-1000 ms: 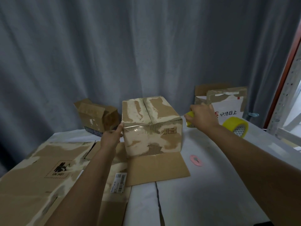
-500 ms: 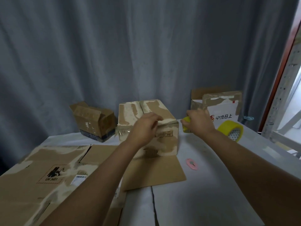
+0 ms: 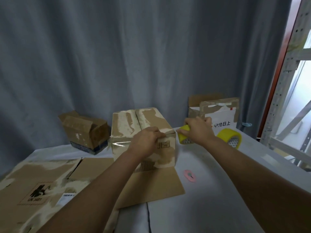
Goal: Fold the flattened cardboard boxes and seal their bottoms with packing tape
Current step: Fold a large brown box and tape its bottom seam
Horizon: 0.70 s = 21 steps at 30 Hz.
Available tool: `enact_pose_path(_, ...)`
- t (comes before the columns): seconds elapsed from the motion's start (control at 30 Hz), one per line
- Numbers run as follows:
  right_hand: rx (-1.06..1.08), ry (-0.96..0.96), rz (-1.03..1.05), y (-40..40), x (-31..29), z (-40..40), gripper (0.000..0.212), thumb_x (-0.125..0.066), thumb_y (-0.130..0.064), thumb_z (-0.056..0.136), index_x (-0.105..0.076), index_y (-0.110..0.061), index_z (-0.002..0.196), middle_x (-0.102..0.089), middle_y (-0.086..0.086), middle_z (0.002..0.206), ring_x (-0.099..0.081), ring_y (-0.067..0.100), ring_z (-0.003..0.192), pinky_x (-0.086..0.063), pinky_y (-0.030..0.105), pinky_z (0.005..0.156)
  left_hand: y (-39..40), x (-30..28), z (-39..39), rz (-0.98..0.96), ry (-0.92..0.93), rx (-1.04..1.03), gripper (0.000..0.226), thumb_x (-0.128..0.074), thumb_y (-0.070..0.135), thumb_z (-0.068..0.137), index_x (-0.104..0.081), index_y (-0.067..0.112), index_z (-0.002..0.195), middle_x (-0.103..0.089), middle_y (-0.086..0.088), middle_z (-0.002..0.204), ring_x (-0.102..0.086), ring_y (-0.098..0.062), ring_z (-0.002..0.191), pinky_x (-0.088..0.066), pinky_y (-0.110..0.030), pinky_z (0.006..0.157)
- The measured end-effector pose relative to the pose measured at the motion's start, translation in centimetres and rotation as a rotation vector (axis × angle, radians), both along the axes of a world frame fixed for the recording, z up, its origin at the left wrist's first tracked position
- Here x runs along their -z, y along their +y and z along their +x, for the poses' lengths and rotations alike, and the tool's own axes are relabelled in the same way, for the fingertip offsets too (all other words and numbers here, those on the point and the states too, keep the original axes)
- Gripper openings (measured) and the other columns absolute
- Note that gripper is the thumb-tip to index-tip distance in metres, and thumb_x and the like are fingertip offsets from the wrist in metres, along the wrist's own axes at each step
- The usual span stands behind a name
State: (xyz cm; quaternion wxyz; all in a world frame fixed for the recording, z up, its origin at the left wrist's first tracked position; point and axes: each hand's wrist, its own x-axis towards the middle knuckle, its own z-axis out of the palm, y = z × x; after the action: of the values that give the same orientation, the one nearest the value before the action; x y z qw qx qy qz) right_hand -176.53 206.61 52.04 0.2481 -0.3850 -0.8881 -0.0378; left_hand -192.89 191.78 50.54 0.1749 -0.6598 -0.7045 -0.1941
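Near the back edge of the worktop (image 3: 218,199), about midway along it, stands the folded cardboard box (image 3: 143,125), bottom up, with one loose flap lying flat on the cloth toward the person. Clear tape shines across its front face. The left hand (image 3: 144,142) rests on the box's upper front edge, fingers bent over it and pressing there. Just right of the box, the right hand (image 3: 198,130) grips a yellow tape roll (image 3: 184,137), fingers curled round it. A second yellow tape roll (image 3: 229,137) lies on the worktop just beyond that wrist. Flattened cardboard boxes (image 3: 38,182) cover the near left corner. A smaller open box (image 3: 84,132) lies tilted at the back left, and another box with a white printed panel (image 3: 218,111) stands at the back right. A small pink disc (image 3: 189,176) lies on the cloth to the right of the loose flap.
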Motion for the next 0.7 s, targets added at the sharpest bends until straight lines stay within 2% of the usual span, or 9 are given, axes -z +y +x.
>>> enact_pose_path(0.07,-0.003,0.01,-0.072,0.1,0.4,0.2,0.044,-0.046,-0.064,0.089,-0.056,-0.022,0.085,-0.057,-0.002,0.088,-0.048,0.021,0.1,-0.023,0.041,0.086,0.0,0.0,0.1,-0.011,0.016,-0.001,0.042,-0.052,0.008,0.093,-0.063,0.028,0.128,-0.062,0.007,0.112,-0.057,-0.016,0.104,-0.045,-0.028,0.072)
enact_pose_path(0.13,-0.016,0.052,-0.146,0.2,0.6,0.3,0.039,-0.04,-0.052,0.095,-0.057,-0.018,0.086,-0.058,0.0,0.093,-0.047,0.023,0.107,-0.024,0.045,0.094,0.0,0.0,-0.1,-0.014,0.033,-0.004,0.043,-0.055,0.009,0.091,-0.064,0.031,0.127,-0.062,0.009,0.109,-0.058,-0.016,0.102,-0.044,-0.028,0.068)
enact_pose_path(0.23,-0.05,0.12,-0.206,0.2,0.5,0.4,0.03,-0.039,-0.037,0.094,-0.053,-0.014,0.083,-0.058,0.002,0.093,-0.043,0.024,0.107,-0.023,0.044,0.093,0.0,0.0,-0.2,-0.008,0.047,-0.01,0.042,-0.057,0.011,0.09,-0.065,0.032,0.125,-0.063,0.009,0.105,-0.059,-0.016,0.099,-0.042,-0.027,0.063)
enact_pose_path(0.4,-0.072,0.14,-0.038,0.5,1.0,0.5,0.024,-0.046,-0.039,0.095,-0.053,-0.016,0.089,-0.057,0.0,0.098,-0.044,0.023,0.104,-0.022,0.038,0.082,-0.1,0.4,0.0,0.039,0.081,0.002,0.039,-0.06,0.007,0.087,-0.069,0.026,0.12,-0.065,0.005,0.097,-0.061,-0.018,0.089,-0.041,-0.026,0.058)
enact_pose_path(0.53,-0.089,0.139,0.028,0.8,1.7,0.1,0.024,-0.046,-0.039,0.095,-0.055,-0.017,0.092,-0.058,0.0,0.1,-0.045,0.022,0.102,-0.025,0.041,0.085,-0.2,0.9,-0.3,0.073,0.117,0.004,0.04,-0.066,0.005,0.081,-0.071,0.024,0.116,-0.065,0.006,0.091,-0.063,-0.019,0.081,-0.05,-0.03,0.051)
enact_pose_path(0.7,-0.107,0.124,0.054,1.0,1.9,0.4,0.025,-0.046,-0.04,0.095,-0.055,-0.018,0.091,-0.058,-0.001,0.097,-0.046,0.021,0.1,-0.024,0.04,0.086,-0.3,1.8,-0.3,0.073,0.15,0.006,0.045,-0.073,0.005,0.072,-0.071,0.023,0.113,-0.062,0.006,0.087,-0.061,-0.018,0.079,-0.052,-0.032,0.046)
